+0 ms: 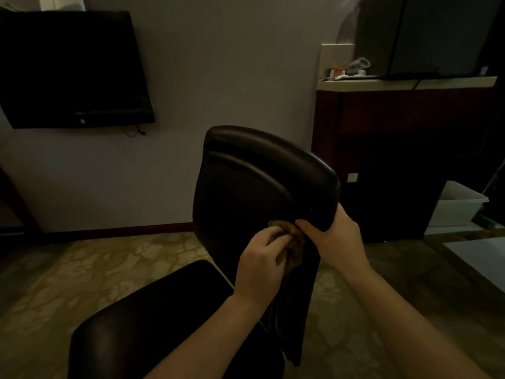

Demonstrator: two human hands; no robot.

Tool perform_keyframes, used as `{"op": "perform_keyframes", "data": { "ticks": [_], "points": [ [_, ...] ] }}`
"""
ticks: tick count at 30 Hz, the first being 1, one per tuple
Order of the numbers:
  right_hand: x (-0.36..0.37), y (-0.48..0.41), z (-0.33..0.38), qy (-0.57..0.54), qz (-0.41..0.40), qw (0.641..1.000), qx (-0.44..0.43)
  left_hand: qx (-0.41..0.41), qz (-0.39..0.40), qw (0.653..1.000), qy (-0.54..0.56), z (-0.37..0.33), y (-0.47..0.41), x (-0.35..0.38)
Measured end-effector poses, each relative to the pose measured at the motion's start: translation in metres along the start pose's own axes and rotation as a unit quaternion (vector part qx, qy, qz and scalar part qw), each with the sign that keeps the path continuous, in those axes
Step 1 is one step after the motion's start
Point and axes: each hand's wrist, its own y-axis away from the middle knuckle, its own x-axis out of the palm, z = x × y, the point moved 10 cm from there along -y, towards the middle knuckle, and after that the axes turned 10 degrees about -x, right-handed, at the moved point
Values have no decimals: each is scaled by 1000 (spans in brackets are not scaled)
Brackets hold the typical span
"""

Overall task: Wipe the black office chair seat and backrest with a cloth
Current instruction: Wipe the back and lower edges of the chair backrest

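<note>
Left hand [262,258] curls its fingers around the soft, crumpled olive-yellow cloth [296,247], pressed to the lower right of the black padded office chair backrest [254,181]. Right hand [336,236] grips the backrest's right edge, likely bracing a smooth, stiff panel that may swivel.

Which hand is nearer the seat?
Left. The left hand holds the cloth against the backrest above the seat; the right hand grips the backrest's edge, farther right.

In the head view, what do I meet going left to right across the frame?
Wall-mounted TV → left hand → cloth → right hand, gripping the edge of the backrest → white bin.
</note>
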Motion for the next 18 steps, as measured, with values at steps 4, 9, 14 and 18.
{"op": "perform_keyframes", "data": {
  "ticks": [4, 9, 14, 18],
  "points": [
    [-2, 3, 1, 9, 3, 1000, -14, -20, -1, 1000, 4, 16, 25, 9],
    [-2, 7, 3, -12, 7, 1000, -12, -47, 6, 998, 30, 36, 53, 14],
    [5, 11, -1, -23, 13, 1000, 13, -43, 10, 999, 24, 35, 47, 9],
    [5, 12, -1, -23, 10, 999, 25, -23, -15, 999, 29, 21, 34, 0]
  ]
}}
